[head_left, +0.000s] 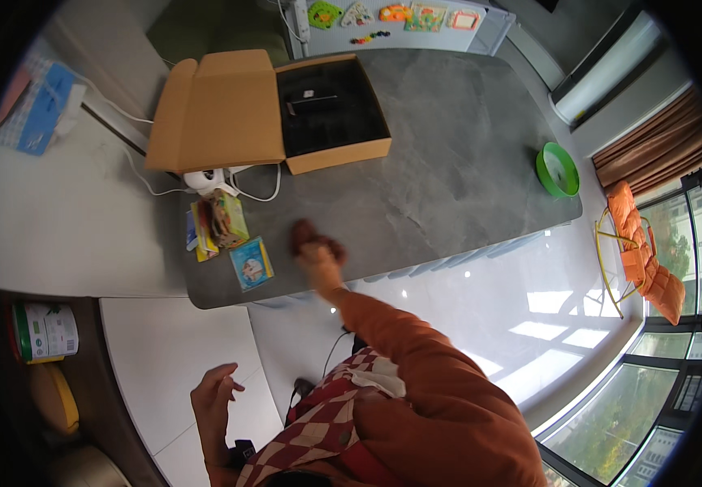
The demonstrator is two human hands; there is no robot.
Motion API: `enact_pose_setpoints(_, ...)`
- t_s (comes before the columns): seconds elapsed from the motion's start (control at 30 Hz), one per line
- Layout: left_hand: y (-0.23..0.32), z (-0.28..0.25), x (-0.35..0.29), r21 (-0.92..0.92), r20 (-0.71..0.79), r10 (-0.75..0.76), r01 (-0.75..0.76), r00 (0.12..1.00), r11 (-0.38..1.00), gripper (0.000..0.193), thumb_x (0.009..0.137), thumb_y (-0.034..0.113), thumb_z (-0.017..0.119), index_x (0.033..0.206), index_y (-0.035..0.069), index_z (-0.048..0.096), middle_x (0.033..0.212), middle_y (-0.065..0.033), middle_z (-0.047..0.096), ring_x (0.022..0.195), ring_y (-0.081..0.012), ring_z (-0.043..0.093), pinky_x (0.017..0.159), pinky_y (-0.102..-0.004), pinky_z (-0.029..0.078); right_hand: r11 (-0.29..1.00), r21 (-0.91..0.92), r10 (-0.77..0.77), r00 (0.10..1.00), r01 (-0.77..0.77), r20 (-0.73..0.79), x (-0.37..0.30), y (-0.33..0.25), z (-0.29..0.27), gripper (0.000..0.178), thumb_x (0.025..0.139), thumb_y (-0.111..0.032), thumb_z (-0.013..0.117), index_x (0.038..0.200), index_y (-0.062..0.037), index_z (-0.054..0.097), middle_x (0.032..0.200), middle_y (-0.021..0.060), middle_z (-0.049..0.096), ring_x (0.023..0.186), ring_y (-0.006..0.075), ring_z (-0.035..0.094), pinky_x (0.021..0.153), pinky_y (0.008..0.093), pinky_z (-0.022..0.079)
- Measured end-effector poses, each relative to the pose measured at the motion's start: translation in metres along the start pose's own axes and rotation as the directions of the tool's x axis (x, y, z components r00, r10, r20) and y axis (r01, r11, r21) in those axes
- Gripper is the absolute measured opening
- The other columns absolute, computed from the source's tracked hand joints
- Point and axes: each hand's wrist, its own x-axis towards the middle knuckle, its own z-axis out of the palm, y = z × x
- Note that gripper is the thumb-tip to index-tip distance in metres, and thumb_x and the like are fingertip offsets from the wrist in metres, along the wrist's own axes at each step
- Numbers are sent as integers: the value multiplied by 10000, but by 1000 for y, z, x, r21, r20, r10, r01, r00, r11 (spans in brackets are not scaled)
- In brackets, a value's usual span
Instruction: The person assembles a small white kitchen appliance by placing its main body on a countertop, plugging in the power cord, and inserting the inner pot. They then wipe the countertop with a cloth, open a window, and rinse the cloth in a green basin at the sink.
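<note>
My right hand (pixel 320 261) reaches across to the near part of the grey marbled table (pixel 448 138). It presses a crumpled dark reddish-brown cloth (pixel 306 235) on the tabletop, and both are slightly blurred. My left hand (pixel 214 390) is raised in front of my body, off the table, with fingers loosely bent and apart and nothing in them. To the left of the cloth lies a blue picture booklet (pixel 249 264). Beside that, a small stack of colourful booklets and boxes (pixel 219 223) stands close to the table's left end.
An open cardboard box (pixel 339 158) with a black inside sits at the far left of the table, its lid folded left. White cables (pixel 276 191) and a white device (pixel 205 180) lie nearby. A green bowl (pixel 558 170) stands near the right edge. An orange chair (pixel 635 260) is beyond.
</note>
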Motion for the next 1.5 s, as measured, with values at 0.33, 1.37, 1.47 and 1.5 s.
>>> enact_pose_setpoints(0.33,46,70,100,134,202,-68,42,977,990,197,883,37,523,1049,20,628,1022,-86,632,717,-143,620,569,-231,447,946,-56,262,857,-318,-445,-75,256,-140,415,806,-54,464,1193,-166,568,1296,96,456,1244,293,390,1047,392,307)
enact_pose_setpoints(1.37,157,518,150,120,525,27,-105,851,987,203,918,146,545,1045,14,634,957,-52,660,673,-79,604,510,-181,382,805,0,498,676,-594,-543,-308,589,-309,418,715,-32,545,1097,-163,650,1277,87,499,1237,285,417,1036,397,342)
enact_pose_setpoints(1.47,174,588,151,170,597,2,-129,802,977,262,925,168,540,1140,25,580,1027,-75,646,664,-97,614,505,-187,396,787,54,523,619,-614,-586,-318,619,-322,406,709,-30,549,1077,-160,661,1262,84,508,1231,282,423,1040,397,342)
enact_pose_setpoints(1.5,179,612,157,166,610,15,-146,792,975,279,928,174,536,1163,27,566,1042,-79,642,666,-101,617,507,-189,400,790,84,527,602,-608,-599,-318,621,-322,373,717,-33,546,1046,-152,675,1248,84,519,1225,283,430,1044,403,339)
